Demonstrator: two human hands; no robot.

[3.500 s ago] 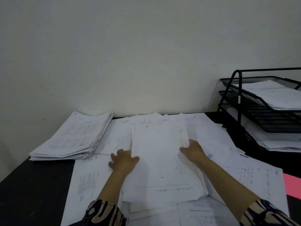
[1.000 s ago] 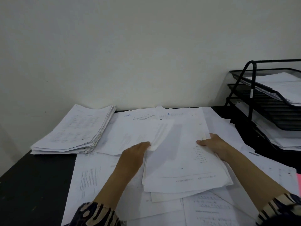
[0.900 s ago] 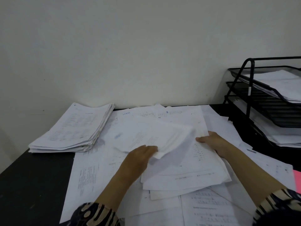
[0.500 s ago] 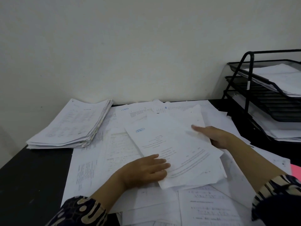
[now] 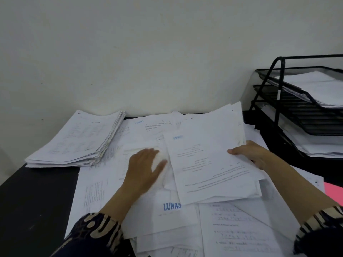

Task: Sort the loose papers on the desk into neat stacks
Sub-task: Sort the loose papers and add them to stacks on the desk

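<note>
Head cam: I'm mid-sort. My right hand [image 5: 254, 154] at 3 o'clock grips a sheaf of papers [image 5: 213, 164], fingers clamped on its edge, thumb on top. My left hand [image 5: 146, 167] lies flat, fingers apart, on loose sheets [image 5: 167, 216] at center; blurred, prob. sliding. Next: square the sheaf, carry toward the neat stack [image 5: 78, 143] at 10 o'clock. Thin, floppy white paper on a dark surface [image 5: 33, 201].

Both forearms are bare from the hands back to the sleeves. The left sleeve [image 5: 96, 232] is dark with tan swirling shapes. The right sleeve [image 5: 321, 225] is dark with tan stripes.
</note>
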